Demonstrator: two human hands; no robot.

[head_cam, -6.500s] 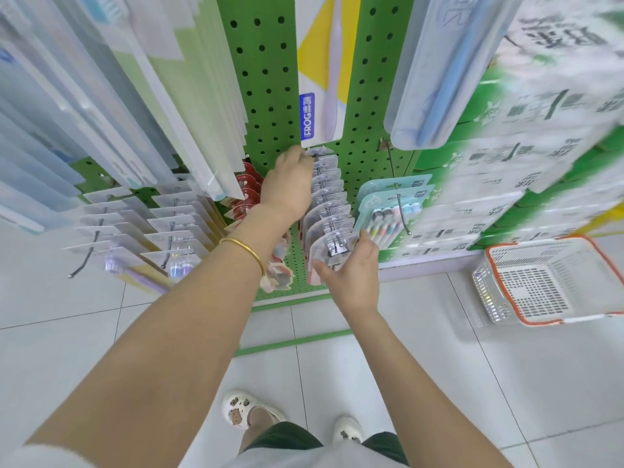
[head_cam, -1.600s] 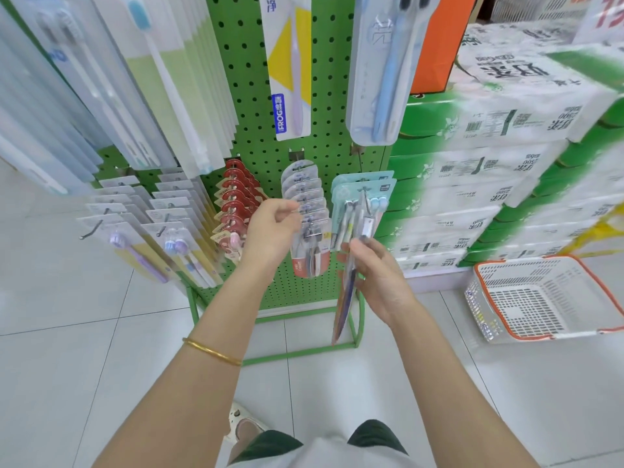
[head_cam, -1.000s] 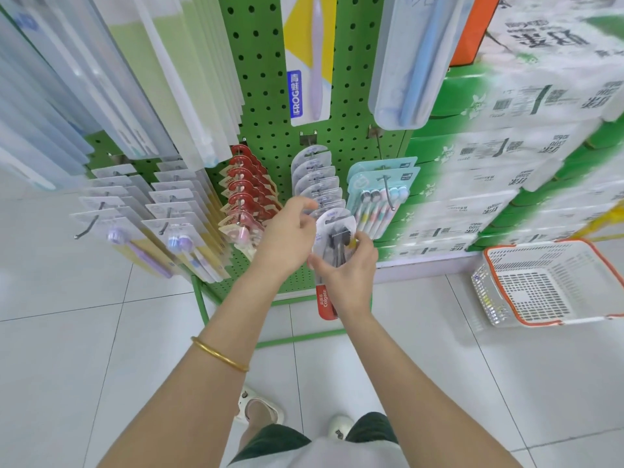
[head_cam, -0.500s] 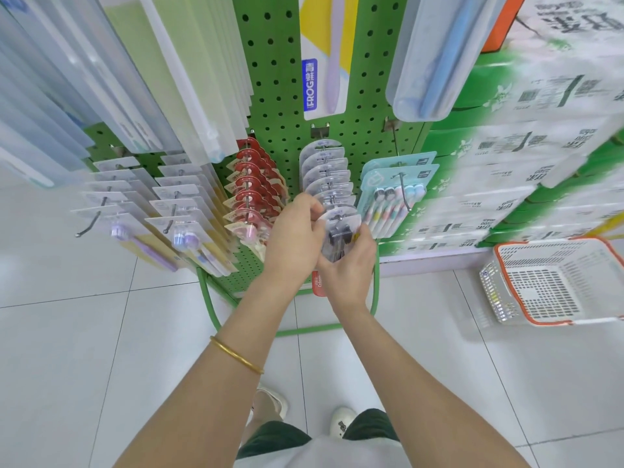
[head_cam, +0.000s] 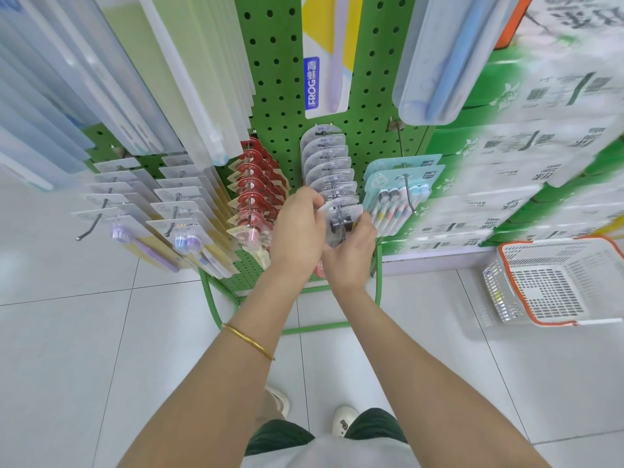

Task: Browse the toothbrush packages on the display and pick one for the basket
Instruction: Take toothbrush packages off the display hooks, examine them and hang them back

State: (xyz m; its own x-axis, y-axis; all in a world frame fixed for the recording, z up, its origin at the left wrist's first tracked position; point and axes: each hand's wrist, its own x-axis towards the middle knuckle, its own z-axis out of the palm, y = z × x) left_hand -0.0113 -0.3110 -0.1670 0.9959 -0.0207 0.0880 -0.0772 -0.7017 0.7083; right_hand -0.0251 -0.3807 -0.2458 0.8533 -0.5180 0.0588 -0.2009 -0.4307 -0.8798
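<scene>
A green pegboard display [head_cam: 280, 96] carries rows of hanging toothbrush packages. In the middle row, clear round-topped packages [head_cam: 324, 157] hang on a hook. My right hand [head_cam: 351, 255] grips the front clear package [head_cam: 341, 224], with dark brush heads, from below. My left hand [head_cam: 297, 238] pinches that package's top left edge at the hook's tip. A white basket with an orange rim [head_cam: 553, 285] stands on the floor to the right.
Red-carded packages [head_cam: 256, 187] hang left of the clear row, light blue multi-brush packs [head_cam: 398, 194] right of it, purple brush packs [head_cam: 141, 211] further left. Stacked green and white tissue packs [head_cam: 523, 146] fill the right side. The floor is white tile [head_cam: 84, 349].
My right hand left the blue pack it was tilting out on the right and took the front clear package. Both hands rose with it to the hook's tip.
</scene>
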